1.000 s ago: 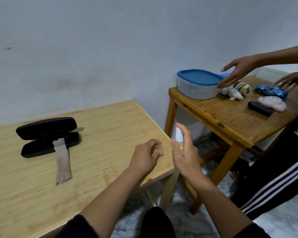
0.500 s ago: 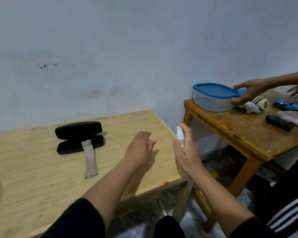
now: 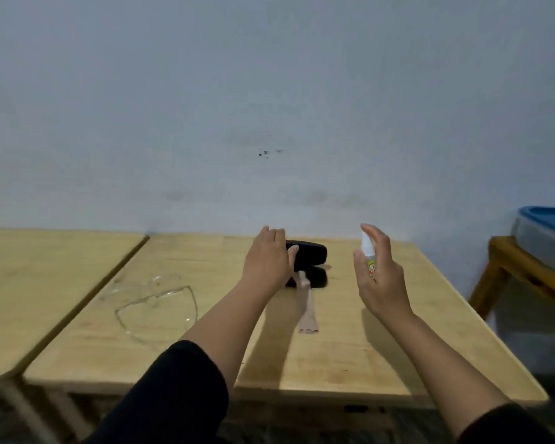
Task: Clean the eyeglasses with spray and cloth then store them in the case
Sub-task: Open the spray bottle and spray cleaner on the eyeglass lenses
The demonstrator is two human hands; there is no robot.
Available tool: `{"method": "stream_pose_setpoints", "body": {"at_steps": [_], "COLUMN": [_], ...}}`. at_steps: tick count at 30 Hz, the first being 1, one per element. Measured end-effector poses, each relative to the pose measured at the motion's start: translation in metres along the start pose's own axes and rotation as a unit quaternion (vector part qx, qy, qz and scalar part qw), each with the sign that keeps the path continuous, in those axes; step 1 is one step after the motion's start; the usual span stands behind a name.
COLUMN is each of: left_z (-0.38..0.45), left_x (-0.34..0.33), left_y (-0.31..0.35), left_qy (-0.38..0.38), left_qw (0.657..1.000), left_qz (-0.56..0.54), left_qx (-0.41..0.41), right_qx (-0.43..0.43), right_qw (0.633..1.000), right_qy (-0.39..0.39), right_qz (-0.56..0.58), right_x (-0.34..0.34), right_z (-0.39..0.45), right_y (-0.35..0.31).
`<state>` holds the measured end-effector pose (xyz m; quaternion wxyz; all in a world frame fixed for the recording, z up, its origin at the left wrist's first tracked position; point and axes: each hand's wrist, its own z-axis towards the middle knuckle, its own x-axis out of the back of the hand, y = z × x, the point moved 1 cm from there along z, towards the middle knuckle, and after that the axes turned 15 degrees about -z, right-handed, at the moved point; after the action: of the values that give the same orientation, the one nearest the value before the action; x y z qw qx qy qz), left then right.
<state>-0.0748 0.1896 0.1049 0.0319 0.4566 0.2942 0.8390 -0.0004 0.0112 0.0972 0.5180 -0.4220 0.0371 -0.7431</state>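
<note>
Light wooden table (image 3: pixel 350 357) against a pale wall (image 3: pixel 269 107), with a second table (image 3: pixel 45 283) just beside it on the left; right hand (image 3: pixel 380 283) raised above the right part of the table, fingers wrapped around a small white spray bottle (image 3: pixel 368 251) held upright, forefinger over its top; left hand (image 3: pixel 268 261) stretched toward the far side, fingers spread and gripping nothing, in front of the left end of the black glasses case (image 3: pixel 310 262); case open, lid raised at the far edge of the table; beige cloth (image 3: pixel 305 309) trailing from the case toward the near side; clear eyeglasses (image 3: pixel 156 306) lying on the table to the left of the left forearm, blurred; blue-lidded container (image 3: pixel 548 233) on a darker table (image 3: pixel 507 264) at far right
</note>
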Motion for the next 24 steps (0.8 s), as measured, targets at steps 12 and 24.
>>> {"method": "stream_pose_setpoints", "body": {"at_steps": [12,24], "left_z": [-0.086,-0.144], "left_x": [0.115,0.135], "left_y": [-0.145,-0.217], "left_qy": [0.112,0.1], "left_qw": [0.985,0.972], "left_qz": [0.058,-0.046], "left_qx": [0.12,0.209], "right_qx": [0.083,0.092], "right_qw": [0.987,0.982], "right_qy": [-0.096,-0.141], "right_qz": [0.094,0.091], "right_x": [-0.099,-0.134], "right_z": [-0.016,-0.028], "right_y": [-0.091,-0.105]}}
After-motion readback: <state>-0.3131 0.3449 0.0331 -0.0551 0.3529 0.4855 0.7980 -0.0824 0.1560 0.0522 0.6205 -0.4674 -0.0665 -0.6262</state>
